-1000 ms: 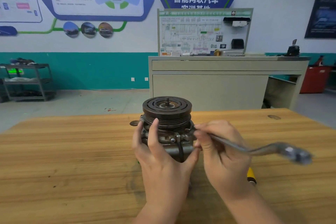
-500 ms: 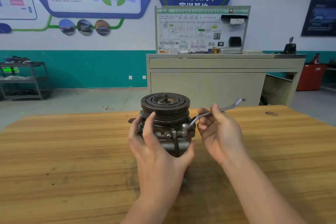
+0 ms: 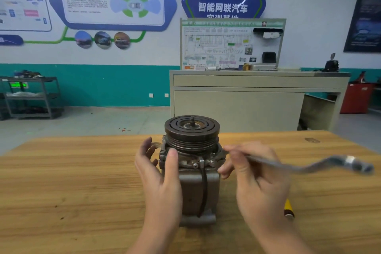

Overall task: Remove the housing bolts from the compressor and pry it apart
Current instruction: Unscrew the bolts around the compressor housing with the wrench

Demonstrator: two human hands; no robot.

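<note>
Motion is smearing the wrench (image 3: 321, 164) right of the compressor (image 3: 192, 163), and its near end is disappearing behind the right hand (image 3: 260, 179), which is also covering most of a yellow-handled tool (image 3: 288, 209).

I see the compressor (image 3: 191, 163) standing upright mid-table, hemmed in on both sides: my left hand (image 3: 158, 173) against its left flank, my right hand (image 3: 257, 175) just beside its right. The blurred wrench (image 3: 309, 166) bars the space to the right. A yellow-handled tool (image 3: 288, 208) lies behind my right wrist. The wooden table (image 3: 72, 181) lies open on the left.
</note>
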